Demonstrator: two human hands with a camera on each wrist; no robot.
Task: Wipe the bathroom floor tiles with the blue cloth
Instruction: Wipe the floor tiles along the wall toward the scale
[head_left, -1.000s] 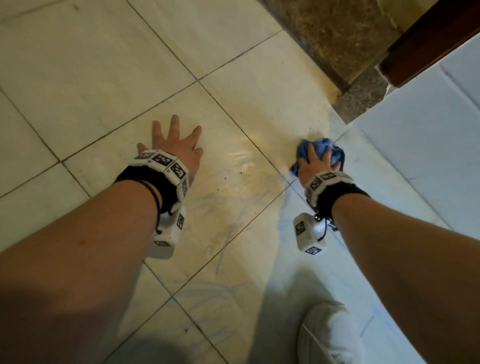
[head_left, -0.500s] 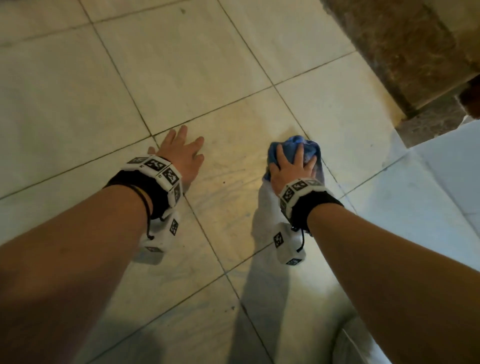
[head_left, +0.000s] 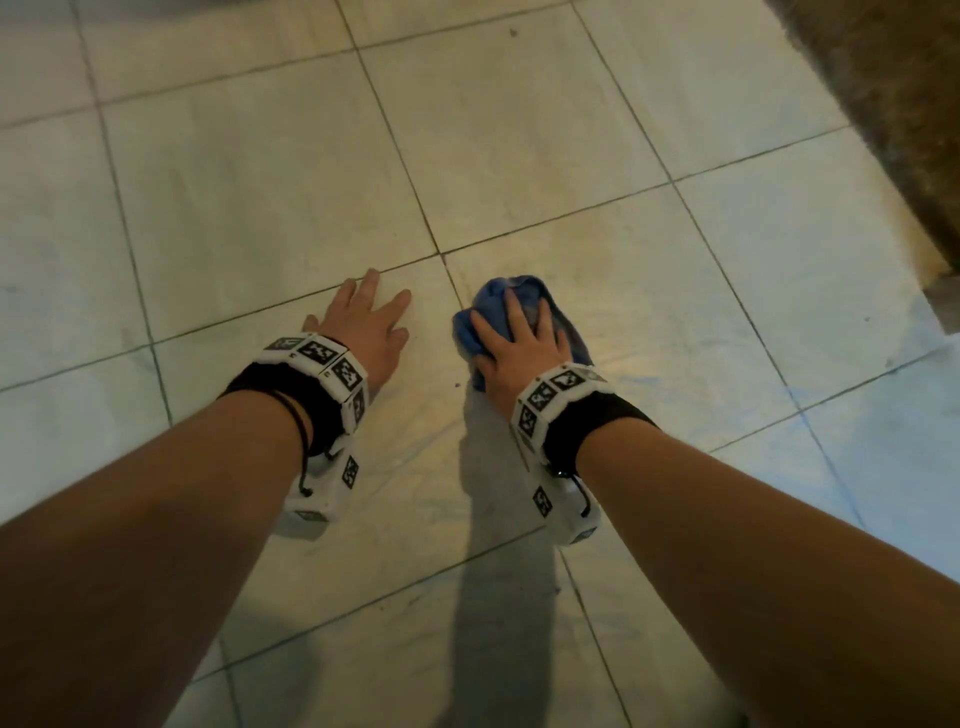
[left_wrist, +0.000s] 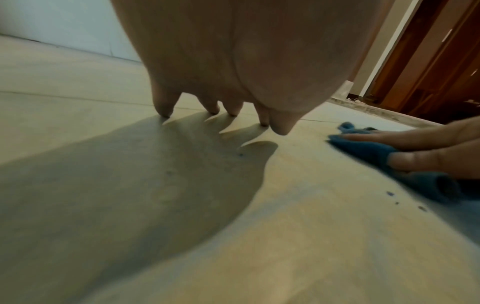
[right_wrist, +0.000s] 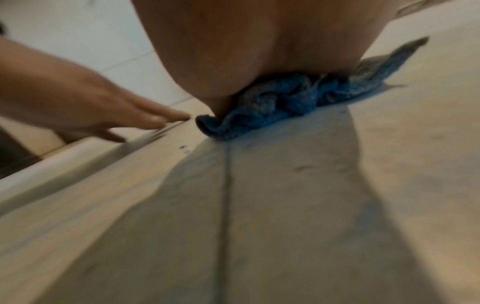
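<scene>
here: one blue cloth (head_left: 519, 322) under right hand (head_left: 511, 345).

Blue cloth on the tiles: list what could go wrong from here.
1. The cloth is bunched under the right hand, so each stroke may clean only a narrow strip.
2. Dark specks lie beside the cloth; the strokes could miss them.
3. The left hand is braced on tiles that look damp, so it might slip.

The head camera is looking steeply down on both forearms. Each wrist camera is skimming low along the floor tiles (head_left: 519, 135), close under its palm, catching the other hand; all are sharing the blue cloth (head_left: 491, 306).
</scene>
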